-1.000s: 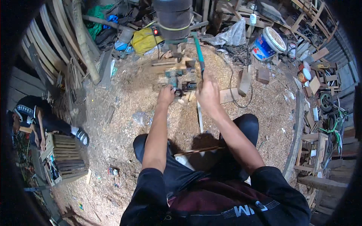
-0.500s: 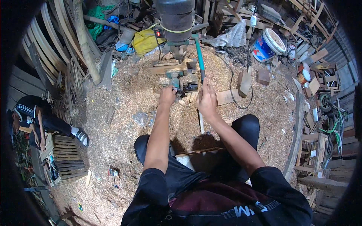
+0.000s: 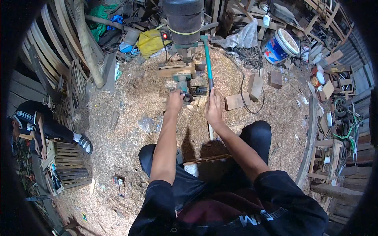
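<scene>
My left hand (image 3: 174,101) is closed on the rim of a small dark handwheel (image 3: 188,97) at the front of a machine's green vise (image 3: 181,84). A wooden block (image 3: 175,72) sits in the vise, under the machine's spindle (image 3: 188,59). Above hangs a dark cylindrical motor housing (image 3: 183,19) with a yellowish band round it. To its right, a long green lever (image 3: 208,59) slants toward me. My right hand (image 3: 214,110) is at the lever's dark grip end, fingers stretched along it and closed about it; the palm side is hidden.
Wood shavings (image 3: 130,106) cover the floor. Wooden blocks (image 3: 256,87) and a looping black cable (image 3: 263,103) lie right of the lever. A paint bucket (image 3: 280,46) stands far right. Another person (image 3: 35,122) sits at left beside a slatted wooden crate (image 3: 71,165).
My right hand has slid slightly down toward the end of the lever, and its fingers have straightened. The left hand stays at the handwheel. The lever looks almost unmoved.
</scene>
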`<state>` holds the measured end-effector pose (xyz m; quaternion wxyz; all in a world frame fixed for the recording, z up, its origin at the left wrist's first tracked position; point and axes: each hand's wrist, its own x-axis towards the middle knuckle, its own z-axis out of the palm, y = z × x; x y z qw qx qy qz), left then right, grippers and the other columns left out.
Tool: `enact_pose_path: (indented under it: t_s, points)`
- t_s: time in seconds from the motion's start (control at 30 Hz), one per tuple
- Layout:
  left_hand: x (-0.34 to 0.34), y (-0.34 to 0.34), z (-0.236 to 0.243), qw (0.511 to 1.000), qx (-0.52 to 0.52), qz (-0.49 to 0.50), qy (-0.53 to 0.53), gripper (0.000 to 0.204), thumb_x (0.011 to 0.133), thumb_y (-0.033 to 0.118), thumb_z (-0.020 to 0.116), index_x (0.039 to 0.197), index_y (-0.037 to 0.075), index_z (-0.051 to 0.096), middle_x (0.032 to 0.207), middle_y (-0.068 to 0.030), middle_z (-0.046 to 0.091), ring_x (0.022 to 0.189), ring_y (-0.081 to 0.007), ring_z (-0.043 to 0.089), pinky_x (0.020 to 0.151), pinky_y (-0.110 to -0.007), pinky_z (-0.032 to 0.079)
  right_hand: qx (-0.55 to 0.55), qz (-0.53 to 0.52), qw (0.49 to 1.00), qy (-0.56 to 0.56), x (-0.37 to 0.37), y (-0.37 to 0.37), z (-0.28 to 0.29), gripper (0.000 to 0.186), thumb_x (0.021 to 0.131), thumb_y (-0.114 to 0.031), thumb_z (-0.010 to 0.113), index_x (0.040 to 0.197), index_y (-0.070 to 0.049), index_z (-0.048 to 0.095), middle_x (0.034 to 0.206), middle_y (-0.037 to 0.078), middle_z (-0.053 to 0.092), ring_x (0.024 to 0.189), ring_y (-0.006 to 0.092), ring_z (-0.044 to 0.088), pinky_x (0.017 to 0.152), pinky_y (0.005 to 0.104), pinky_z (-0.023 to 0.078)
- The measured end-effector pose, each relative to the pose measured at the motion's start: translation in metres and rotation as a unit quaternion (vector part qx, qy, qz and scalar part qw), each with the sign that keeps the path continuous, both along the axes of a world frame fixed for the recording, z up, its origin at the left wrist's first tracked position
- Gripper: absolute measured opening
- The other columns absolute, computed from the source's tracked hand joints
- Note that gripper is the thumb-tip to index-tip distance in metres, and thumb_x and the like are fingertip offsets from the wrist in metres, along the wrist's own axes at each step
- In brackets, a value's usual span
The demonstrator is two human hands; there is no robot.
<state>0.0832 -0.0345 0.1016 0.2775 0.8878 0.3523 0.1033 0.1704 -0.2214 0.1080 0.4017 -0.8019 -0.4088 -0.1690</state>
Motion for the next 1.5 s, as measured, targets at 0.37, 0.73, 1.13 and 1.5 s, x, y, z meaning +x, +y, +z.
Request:
enact_pose_path:
  t_s: [0.37, 0.73, 1.13, 1.5]
  points:
    - [-0.004, -0.004, 0.002, 0.998, 0.027, -0.012, -0.049, 0.030, 0.086, 0.014, 0.069, 0.110, -0.002, 0.063, 0.111, -0.0254, 0.065, 0.106, -0.0422, 0.060, 0.093, -0.047, 0.047, -0.042, -0.017, 0.998, 0.051, 0.004, 0.004, -0.039, 0.073, 0.087, -0.004, 0.055, 0.153, -0.003, 0.023, 0.127, 0.028, 0.048, 0.098, 0.0452, 0.060, 0.076, 0.0476, 0.054]
    - [-0.024, 0.000, 0.054, 0.982, -0.029, 0.007, -0.187, 0.045, 0.088, 0.008, 0.064, 0.131, 0.000, 0.053, 0.123, -0.0250, 0.061, 0.119, -0.0380, 0.057, 0.104, -0.040, 0.042, 0.014, 0.022, 0.999, 0.041, -0.007, -0.004, 0.029, 0.071, 0.087, 0.002, 0.051, 0.152, 0.000, 0.023, 0.147, 0.036, 0.027, 0.129, 0.0511, 0.042, 0.103, 0.0471, 0.044]
    - [0.068, 0.034, 0.289, 0.872, 0.267, -0.086, -0.400, 0.067, 0.098, 0.032, 0.053, 0.150, -0.003, 0.028, 0.156, -0.0234, 0.027, 0.145, -0.0358, 0.027, 0.118, -0.047, 0.021, 0.322, 0.258, 0.904, 0.115, 0.073, 0.053, 0.284, 0.029, 0.101, -0.030, 0.052, 0.101, -0.001, 0.056, 0.076, 0.009, 0.060, 0.068, 0.0165, 0.057, 0.066, 0.0329, 0.046]
    - [0.119, 0.035, 0.320, 0.914, 0.281, 0.005, -0.291, 0.082, 0.100, 0.044, 0.042, 0.155, 0.004, -0.004, 0.162, -0.0243, -0.004, 0.151, -0.0368, 0.000, 0.115, -0.064, 0.005, 0.348, 0.121, 0.929, 0.015, 0.226, 0.186, 0.372, 0.061, 0.100, -0.052, 0.045, 0.125, 0.002, 0.058, 0.113, 0.020, 0.065, 0.112, 0.0332, 0.060, 0.096, 0.0391, 0.045]
